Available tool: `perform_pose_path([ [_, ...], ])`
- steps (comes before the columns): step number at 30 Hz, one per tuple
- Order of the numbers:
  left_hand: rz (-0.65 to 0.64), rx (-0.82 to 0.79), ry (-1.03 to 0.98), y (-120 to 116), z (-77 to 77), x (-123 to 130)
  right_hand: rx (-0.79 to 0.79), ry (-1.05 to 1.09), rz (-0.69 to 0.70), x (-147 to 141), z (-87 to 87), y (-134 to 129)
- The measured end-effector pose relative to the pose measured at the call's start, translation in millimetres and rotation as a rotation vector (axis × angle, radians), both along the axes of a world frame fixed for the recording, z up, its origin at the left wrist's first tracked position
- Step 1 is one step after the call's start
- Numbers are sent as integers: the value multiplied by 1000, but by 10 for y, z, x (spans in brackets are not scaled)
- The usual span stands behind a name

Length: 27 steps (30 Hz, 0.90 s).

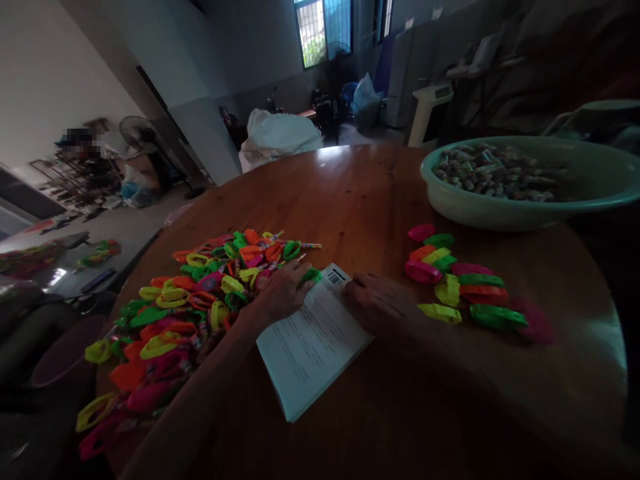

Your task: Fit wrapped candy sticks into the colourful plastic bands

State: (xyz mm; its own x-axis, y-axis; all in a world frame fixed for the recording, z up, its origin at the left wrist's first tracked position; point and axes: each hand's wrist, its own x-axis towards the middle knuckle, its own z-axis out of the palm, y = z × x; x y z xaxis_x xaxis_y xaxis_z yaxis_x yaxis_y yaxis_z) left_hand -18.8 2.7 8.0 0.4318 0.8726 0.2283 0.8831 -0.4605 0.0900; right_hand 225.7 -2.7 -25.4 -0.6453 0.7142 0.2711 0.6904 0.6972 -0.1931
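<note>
A printed paper stack with a barcode at its top lies on the round wooden table. Over its upper left edge, my left hand is closed around a green plastic piece. My right hand rests at the upper right edge of the stack, fingers bent together; whatever they hold, if anything, is hidden. To the left spreads a big pile of pink, orange, yellow and green plastic pieces, some with patterned sticks. A smaller group of similar coloured pieces lies right of my right hand.
A large pale green basin with many small wrapped items stands at the table's back right. Beyond the table are a white sack and a white appliance. A fan stands at the left, near cluttered shelves.
</note>
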Motion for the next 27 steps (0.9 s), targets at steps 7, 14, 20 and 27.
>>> perform_pose_path([
  [7,-69,1,-22,69,-55,-70,-58,281,13,-308,-28,230],
  [14,-48,-43,-1,20,80,31,-62,328,39,-415,-73,300],
  [20,-33,-66,-3,23,72,23,-42,232,117,-366,-73,330],
  [27,-38,-65,17,17,36,33,18,-101,52,-421,130,205],
])
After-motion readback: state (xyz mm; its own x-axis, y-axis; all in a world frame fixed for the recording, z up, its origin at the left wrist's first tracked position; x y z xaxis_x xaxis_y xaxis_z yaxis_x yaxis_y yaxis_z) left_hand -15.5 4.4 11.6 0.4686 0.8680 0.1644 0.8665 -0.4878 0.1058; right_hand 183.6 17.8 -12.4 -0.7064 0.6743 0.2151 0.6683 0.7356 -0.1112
